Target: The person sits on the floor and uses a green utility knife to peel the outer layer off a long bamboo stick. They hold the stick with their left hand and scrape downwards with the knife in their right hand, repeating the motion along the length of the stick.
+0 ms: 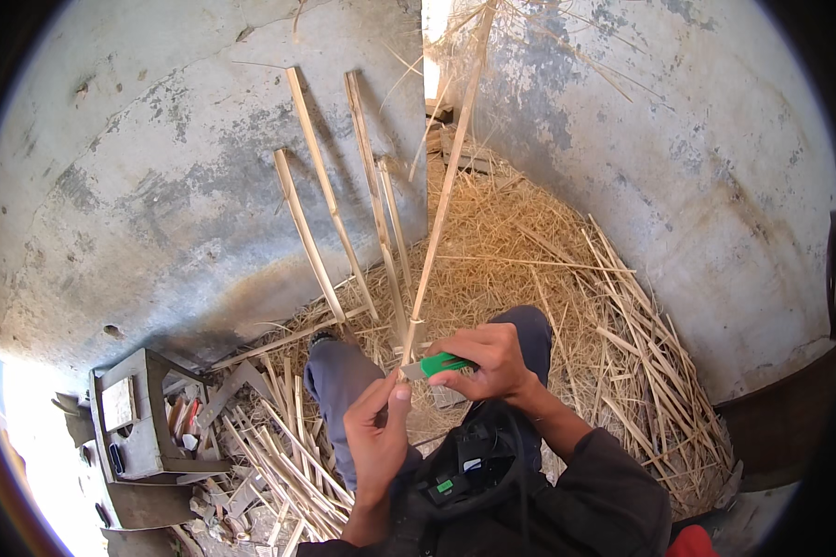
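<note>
Wood strip [451, 169] prob. light, stiff; hold nr lower end, where L grip [378, 418] pinches; R grip [486, 360] wraps green knife [444, 363].

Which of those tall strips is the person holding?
The long strip reaching the picture's top edge; the left hand pinches its lower end, while shorter strips lean against the left wall.

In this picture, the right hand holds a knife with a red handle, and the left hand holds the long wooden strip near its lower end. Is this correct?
Not quite: the head view shows a green handle, not a red one. The right hand does hold the knife, and the left hand the long wooden strip near its lower end.
</note>
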{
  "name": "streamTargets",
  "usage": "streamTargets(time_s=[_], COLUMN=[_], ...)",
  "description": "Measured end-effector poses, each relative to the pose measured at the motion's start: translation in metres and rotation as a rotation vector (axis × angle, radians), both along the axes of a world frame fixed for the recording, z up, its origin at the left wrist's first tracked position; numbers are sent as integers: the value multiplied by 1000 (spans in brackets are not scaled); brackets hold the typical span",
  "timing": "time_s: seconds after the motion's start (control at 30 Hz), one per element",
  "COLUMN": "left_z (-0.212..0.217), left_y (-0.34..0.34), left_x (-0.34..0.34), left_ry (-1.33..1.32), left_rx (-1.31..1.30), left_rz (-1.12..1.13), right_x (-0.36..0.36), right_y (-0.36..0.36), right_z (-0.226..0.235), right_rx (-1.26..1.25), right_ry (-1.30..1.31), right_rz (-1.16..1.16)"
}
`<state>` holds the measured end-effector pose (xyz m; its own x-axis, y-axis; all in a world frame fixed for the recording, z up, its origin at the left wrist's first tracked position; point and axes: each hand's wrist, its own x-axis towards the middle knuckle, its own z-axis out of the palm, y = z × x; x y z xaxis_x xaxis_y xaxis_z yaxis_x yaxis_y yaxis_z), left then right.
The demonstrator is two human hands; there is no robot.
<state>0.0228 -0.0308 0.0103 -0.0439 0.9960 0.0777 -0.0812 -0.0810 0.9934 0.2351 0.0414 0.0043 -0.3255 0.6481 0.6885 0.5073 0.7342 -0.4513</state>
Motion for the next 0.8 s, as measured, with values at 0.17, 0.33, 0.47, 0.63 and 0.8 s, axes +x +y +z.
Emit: streamTargets(time_s=[0.17,0.33,0.47,0.63,0.8], left_z=[2,3,7,3,-5], left_y=[-3,-5,-21,-35,-16], left_x=[1,4,10,10,-5], left_ry=[147,264,261,265,132], left_rx=[72,165,202,147,24], left_rz=[76,130,44,-74,44], right_x=[-3,-2,23,59,44], right_y=[-4,-4,29,49,26], right_z=[8,10,-4,-8,-11], right_rx=[25,72,-27,-169,-179], right_ry=[-10,-42,143,328,353], right_rz=[-53,-90,-437,-577,-328])
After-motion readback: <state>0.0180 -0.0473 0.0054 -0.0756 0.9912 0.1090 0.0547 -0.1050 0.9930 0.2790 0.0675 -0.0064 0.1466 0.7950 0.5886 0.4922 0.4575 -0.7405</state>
